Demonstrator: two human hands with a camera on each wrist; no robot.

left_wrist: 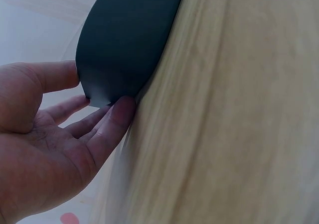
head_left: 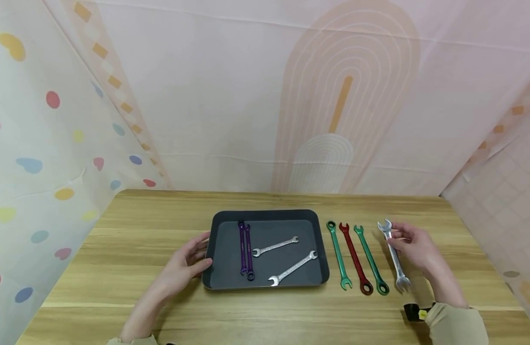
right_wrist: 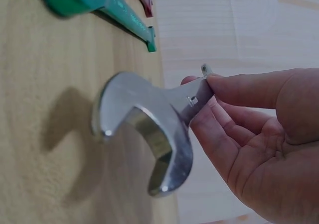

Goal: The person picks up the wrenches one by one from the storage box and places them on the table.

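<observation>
In the head view, a grey tray (head_left: 223,273) is gripped at its near side wall by the left hand (head_left: 183,264), with the thumb laid on the rim and the other fingers around the outside. Inside the tray, two purple wrenches (head_left: 249,254) are seen on the side closer to this hand, and two silver wrenches (head_left: 294,270) are seen farther from it. Between the tray and the right hand (head_left: 416,247), two green wrenches (head_left: 370,258) are set with a red wrench (head_left: 354,256) between them, all on the wooden table (head_left: 247,316). A third silver wrench (head_left: 395,257) is pinched by its shaft between the right thumb and fingers, a forked end reaching past either side of the grip.

In the left wrist view, the partly curled fingers are shown from the palm side, with the tray's outer wall caught between thumb and fingertips; its contents are hidden.

In the right wrist view, what is unclear from above is shown: the forked end closest to the camera is held clear of the table, its shadow (right_wrist: 75,139) cast apart from it. A stamped mark (right_wrist: 192,101) is also seen on the shaft beside the thumb.
</observation>
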